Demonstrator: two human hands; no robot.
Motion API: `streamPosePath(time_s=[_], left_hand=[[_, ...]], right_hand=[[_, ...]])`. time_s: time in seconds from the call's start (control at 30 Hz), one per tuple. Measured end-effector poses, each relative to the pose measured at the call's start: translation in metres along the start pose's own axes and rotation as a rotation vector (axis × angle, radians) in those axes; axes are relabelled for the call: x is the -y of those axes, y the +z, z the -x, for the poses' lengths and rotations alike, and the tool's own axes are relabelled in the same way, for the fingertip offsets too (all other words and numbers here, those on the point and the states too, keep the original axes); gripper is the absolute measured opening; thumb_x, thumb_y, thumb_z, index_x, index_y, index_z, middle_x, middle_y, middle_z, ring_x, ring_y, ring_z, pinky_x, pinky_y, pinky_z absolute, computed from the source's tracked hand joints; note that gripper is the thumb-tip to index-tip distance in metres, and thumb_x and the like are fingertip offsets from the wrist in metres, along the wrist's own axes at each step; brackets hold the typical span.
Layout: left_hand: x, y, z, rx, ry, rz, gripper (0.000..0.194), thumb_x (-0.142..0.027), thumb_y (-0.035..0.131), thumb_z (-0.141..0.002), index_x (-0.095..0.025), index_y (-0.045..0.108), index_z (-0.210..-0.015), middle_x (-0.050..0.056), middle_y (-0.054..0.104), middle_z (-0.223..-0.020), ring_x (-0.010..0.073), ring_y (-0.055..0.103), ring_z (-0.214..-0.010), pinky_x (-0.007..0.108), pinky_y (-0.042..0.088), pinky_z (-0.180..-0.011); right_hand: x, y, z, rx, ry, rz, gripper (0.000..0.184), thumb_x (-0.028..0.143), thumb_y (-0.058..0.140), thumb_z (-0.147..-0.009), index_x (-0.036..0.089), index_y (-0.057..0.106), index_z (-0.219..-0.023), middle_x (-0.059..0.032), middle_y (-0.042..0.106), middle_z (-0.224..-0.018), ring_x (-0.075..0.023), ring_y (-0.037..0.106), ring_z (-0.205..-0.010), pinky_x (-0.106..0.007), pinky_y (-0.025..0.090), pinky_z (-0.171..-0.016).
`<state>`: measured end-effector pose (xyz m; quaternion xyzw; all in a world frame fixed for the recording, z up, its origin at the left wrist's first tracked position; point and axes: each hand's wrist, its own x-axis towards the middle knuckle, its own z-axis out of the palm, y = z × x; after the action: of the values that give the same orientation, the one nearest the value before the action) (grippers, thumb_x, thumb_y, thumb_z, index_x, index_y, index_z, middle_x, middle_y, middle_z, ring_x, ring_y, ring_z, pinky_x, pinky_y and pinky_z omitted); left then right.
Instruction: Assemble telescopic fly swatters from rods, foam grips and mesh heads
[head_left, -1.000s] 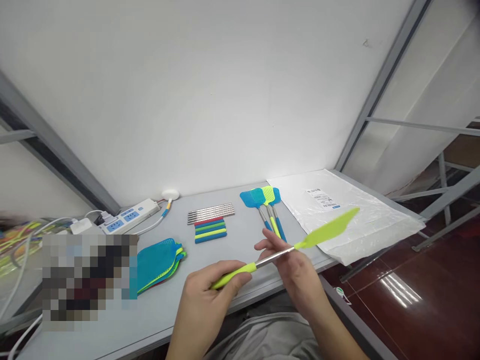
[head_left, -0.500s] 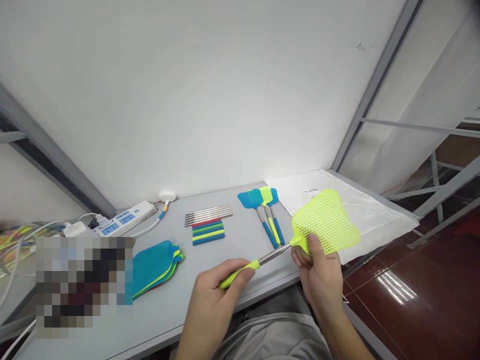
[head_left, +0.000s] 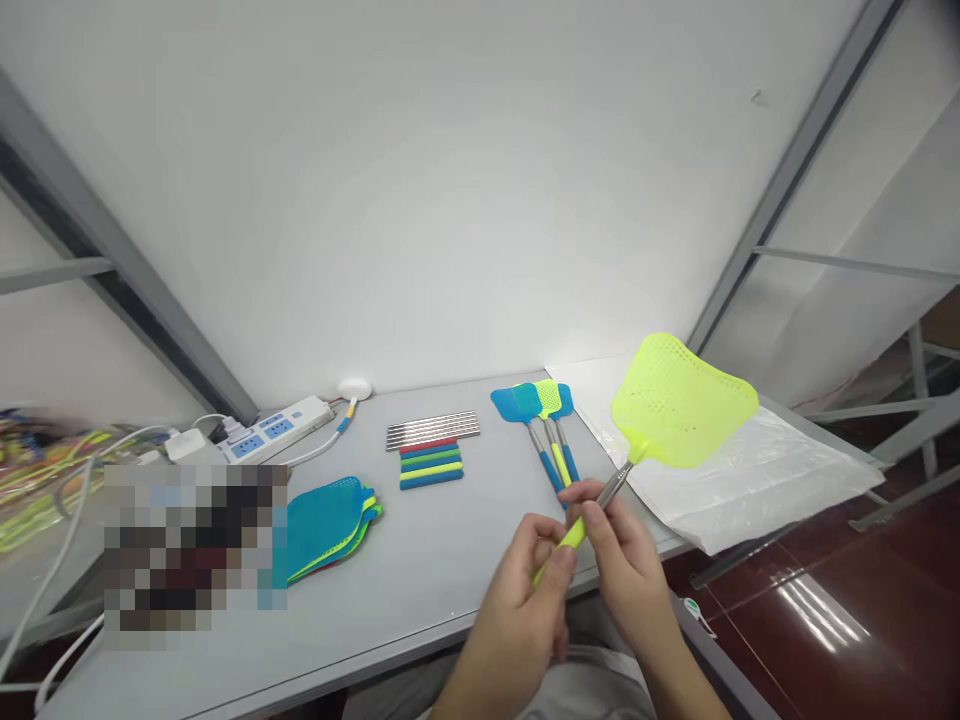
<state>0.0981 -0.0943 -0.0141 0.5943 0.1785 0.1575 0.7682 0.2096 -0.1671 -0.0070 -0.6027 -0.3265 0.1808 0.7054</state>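
Note:
A yellow-green fly swatter (head_left: pixel 682 405) is held in both hands over the table's front edge, its head tilted up to the right. My left hand (head_left: pixel 525 590) is wrapped round its yellow grip. Just above, my right hand (head_left: pixel 622 545) closes on the metal shaft near the grip's upper end. Behind the hands lie assembled fly swatters (head_left: pixel 536 405), blue and yellow, side by side. Further left are a row of metal rods (head_left: pixel 433 430) and several coloured grip sleeves (head_left: pixel 431 468). A stack of loose swatter heads (head_left: pixel 330 525), blue on top, lies at the left.
A white power strip (head_left: pixel 277 430) with plugs and cables stands at the back left, beside a round white device (head_left: pixel 355 389). A white plastic bag (head_left: pixel 720 495) covers the table's right end. A pixelated patch hides part of the left side. The wall rises behind the table.
My right hand has shifted from the swatter's head down to its shaft, next to my left hand. The swatter's head has risen and moved right; the camera view has turned slightly.

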Motion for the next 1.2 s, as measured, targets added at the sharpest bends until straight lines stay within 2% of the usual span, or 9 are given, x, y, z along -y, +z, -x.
streamPosePath(time_s=[0.07, 0.13, 0.2, 0.3, 0.47, 0.73, 0.87, 1.03, 1.2], left_hand=[[0.009, 0.011, -0.005, 0.008, 0.008, 0.045, 0.031, -0.055, 0.035, -0.100, -0.025, 0.040, -0.098, -0.013, 0.029, -0.051, 0.0092, 0.025, -0.038, 0.022, 0.037, -0.042], [0.012, 0.015, -0.007, -0.042, 0.065, -0.076, 0.027, -0.050, 0.036, -0.101, -0.024, 0.042, -0.097, -0.008, 0.042, -0.058, 0.0115, 0.041, -0.047, 0.025, 0.045, -0.053], [0.010, 0.012, -0.008, -0.144, 0.199, -0.298, 0.020, -0.041, 0.042, -0.101, -0.023, 0.048, -0.104, 0.002, 0.058, -0.091, 0.0157, 0.058, -0.079, 0.030, 0.050, -0.076], [0.004, -0.001, -0.009, -0.253, 0.361, -0.575, 0.024, -0.030, 0.048, -0.099, -0.025, 0.049, -0.122, 0.009, 0.050, -0.128, 0.0215, 0.052, -0.115, 0.036, 0.043, -0.098], [-0.007, -0.038, -0.010, -0.364, 0.426, -0.828, 0.016, -0.028, 0.045, -0.099, -0.023, 0.058, -0.109, 0.008, 0.057, -0.118, 0.0240, 0.052, -0.115, 0.041, 0.042, -0.100], [-0.013, -0.094, -0.012, -0.657, 0.503, -0.943, 0.015, -0.027, 0.048, -0.099, -0.022, 0.061, -0.102, 0.007, 0.062, -0.109, 0.0253, 0.054, -0.109, 0.042, 0.045, -0.094], [-0.010, -0.094, -0.015, -0.649, 0.527, -0.935, 0.014, -0.026, 0.047, -0.099, -0.022, 0.061, -0.099, 0.006, 0.062, -0.106, 0.0240, 0.054, -0.107, 0.040, 0.045, -0.093], [-0.010, -0.087, -0.016, -0.609, 0.536, -0.935, 0.014, -0.025, 0.047, -0.099, -0.022, 0.060, -0.095, 0.005, 0.062, -0.104, 0.0232, 0.054, -0.104, 0.038, 0.045, -0.090], [-0.008, -0.088, -0.016, -0.604, 0.525, -0.934, 0.014, -0.026, 0.047, -0.099, -0.022, 0.060, -0.096, 0.006, 0.062, -0.105, 0.0238, 0.054, -0.105, 0.039, 0.045, -0.090]], right_hand=[[0.000, -0.002, 0.000, -0.010, -0.015, 0.141, 0.033, 0.048, 0.048, -0.097, 0.021, 0.064, -0.103, -0.0025, 0.061, -0.085, -0.0156, 0.058, -0.079, -0.026, 0.047, -0.071], [0.003, -0.006, -0.005, 0.025, -0.014, 0.283, 0.037, 0.051, 0.046, -0.097, 0.021, 0.063, -0.111, -0.0017, 0.062, -0.081, -0.0164, 0.059, -0.075, -0.026, 0.046, -0.067], [0.006, -0.008, -0.015, 0.039, -0.019, 0.473, 0.045, 0.053, 0.044, -0.096, 0.022, 0.059, -0.125, 0.0000, 0.061, -0.074, -0.0165, 0.058, -0.066, -0.025, 0.044, -0.060], [0.008, -0.003, -0.043, 0.061, -0.041, 0.855, 0.053, 0.051, 0.037, -0.099, 0.022, 0.045, -0.143, -0.0006, 0.064, -0.071, -0.0190, 0.060, -0.064, -0.027, 0.041, -0.059], [-0.004, 0.025, -0.096, 0.302, 0.000, 1.428, 0.044, 0.033, 0.039, -0.100, 0.017, 0.050, -0.139, -0.0115, 0.072, -0.083, -0.0266, 0.068, -0.077, -0.031, 0.041, -0.064], [-0.021, 0.054, -0.119, 0.384, -0.045, 1.501, 0.030, 0.028, 0.045, -0.096, 0.019, 0.063, -0.118, -0.0122, 0.072, -0.093, -0.0271, 0.066, -0.091, -0.031, 0.040, -0.068], [-0.023, 0.047, -0.118, 0.331, -0.037, 1.518, 0.034, 0.032, 0.042, -0.098, 0.022, 0.058, -0.126, -0.0112, 0.071, -0.096, -0.0272, 0.067, -0.090, -0.031, 0.040, -0.066], [-0.025, 0.030, -0.125, 0.274, 0.010, 1.540, 0.028, 0.037, 0.044, -0.097, 0.020, 0.065, -0.107, -0.0108, 0.071, -0.091, -0.0270, 0.068, -0.083, -0.031, 0.038, -0.064], [-0.025, 0.021, -0.132, 0.244, 0.014, 1.537, 0.029, 0.037, 0.044, -0.097, 0.022, 0.065, -0.109, -0.0096, 0.071, -0.089, -0.0274, 0.069, -0.084, -0.031, 0.037, -0.063]])
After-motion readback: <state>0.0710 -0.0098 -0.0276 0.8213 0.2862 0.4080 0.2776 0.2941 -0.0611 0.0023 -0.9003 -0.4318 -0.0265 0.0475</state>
